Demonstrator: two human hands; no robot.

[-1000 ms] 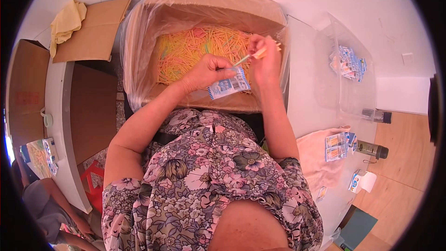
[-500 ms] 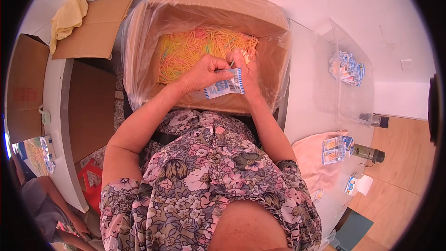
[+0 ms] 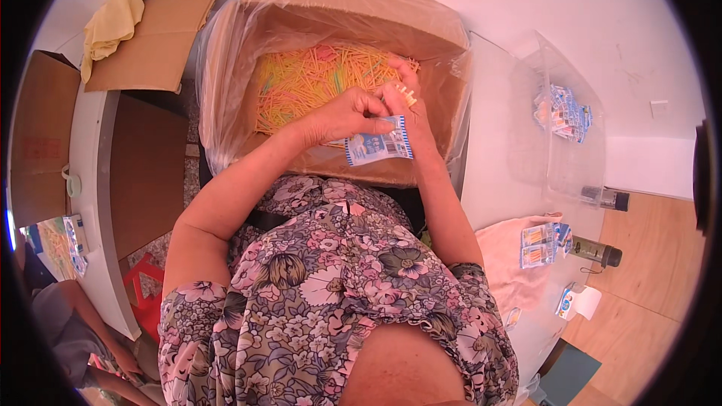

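Pinching packet (image 3: 378,152), between carton (image 3: 440,94) edges (room rightward)

In the centre of the frame my left hand (image 3: 353,114) and right hand (image 3: 410,119) crowd together, the blue-and-white packet (image 3: 376,150) filling the space just below them. The carton (image 3: 361,0) walls me in, and its loose plastic liner (image 3: 224,116) drapes over the rim. My forearms block the lower edge. I have open air above the sticks (image 3: 293,94), left of my hands. Right of the carton, a strip of white surface (image 3: 492,143) gives passage until the clear bin (image 3: 575,169) rises.
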